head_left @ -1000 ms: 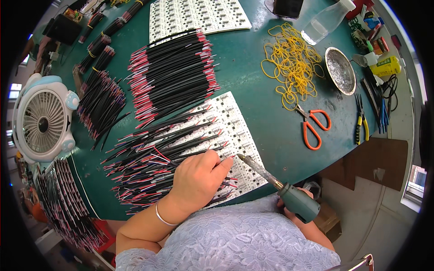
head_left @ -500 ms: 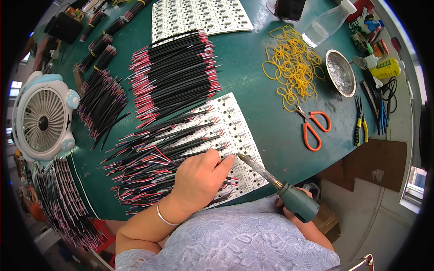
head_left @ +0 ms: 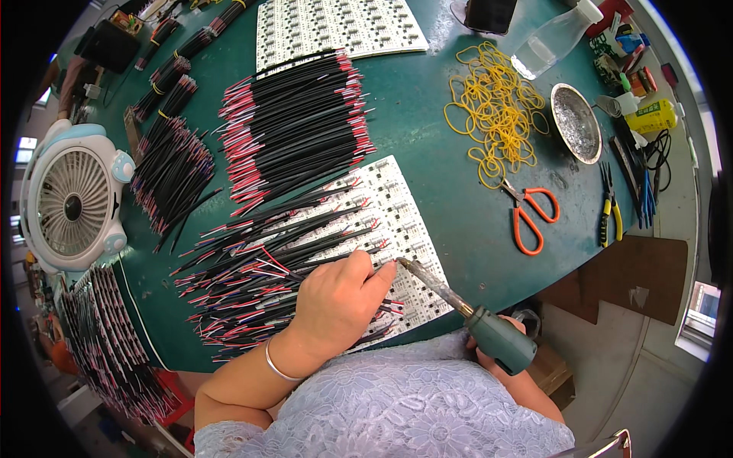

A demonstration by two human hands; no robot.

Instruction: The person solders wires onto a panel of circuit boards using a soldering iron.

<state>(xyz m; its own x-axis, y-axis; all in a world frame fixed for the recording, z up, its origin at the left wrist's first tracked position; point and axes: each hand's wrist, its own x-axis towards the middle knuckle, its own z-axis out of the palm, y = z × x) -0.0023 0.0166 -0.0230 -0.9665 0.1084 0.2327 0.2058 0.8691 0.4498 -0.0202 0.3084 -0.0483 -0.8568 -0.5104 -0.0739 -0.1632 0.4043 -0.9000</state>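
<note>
My left hand (head_left: 334,299), with a silver bangle at the wrist, is closed in a pinch over the white circuit board panel (head_left: 418,263). A black-sleeved cable (head_left: 305,263) runs in under it, its pinched end mostly hidden by thumb and finger. Wrapped around the green handle of a soldering iron (head_left: 500,341), my right hand (head_left: 510,359) is partly covered by that handle. The iron's tip meets the panel right beside my left fingertips. Many black cables (head_left: 305,227) with red, white and blue wire ends lie across the panel's left part.
Beyond lie a thick row of cables (head_left: 298,122) and stacked panels (head_left: 336,30). To the right are yellow rubber bands (head_left: 496,107), orange-handled cutters (head_left: 527,217), a metal bowl (head_left: 575,124), pliers (head_left: 608,206) and a clear bottle (head_left: 553,42). A fan (head_left: 72,206) stands left.
The soldering iron has shifted slightly up and to the left, its tip closer to my left fingertips. My left hand has hardly moved.
</note>
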